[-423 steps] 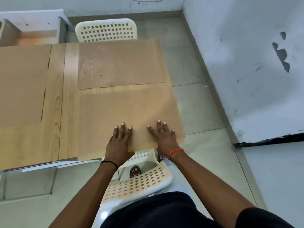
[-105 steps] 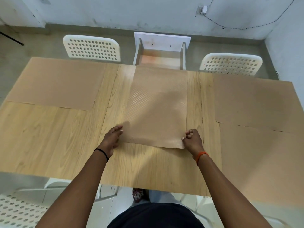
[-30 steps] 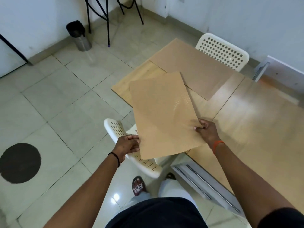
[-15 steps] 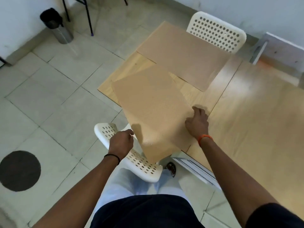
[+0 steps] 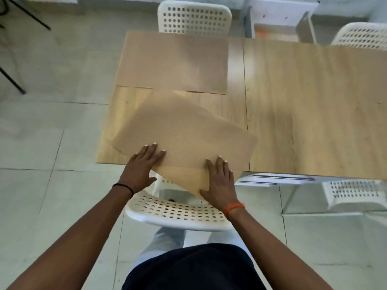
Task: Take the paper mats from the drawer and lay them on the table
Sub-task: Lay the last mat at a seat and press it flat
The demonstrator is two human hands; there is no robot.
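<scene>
— Seen from the head camera: where?
— Lay crooked at the near left corner of the table (image 5: 303,105), the paper mat (image 5: 186,130), hanging over the near edge.
— Hands?
— Pressed flat on it, left hand (image 5: 142,166) and right hand (image 5: 218,183), fingers straight, close together.
— Another mat (image 5: 173,61)?
— Lay at the far left corner.

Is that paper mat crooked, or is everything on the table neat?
Yes, the near mat is crooked. It lies at a slant to the table edge, and one corner hangs off over the chair. The far mat lies straight. Both hands, left and right, rest flat on the crooked one.
</scene>
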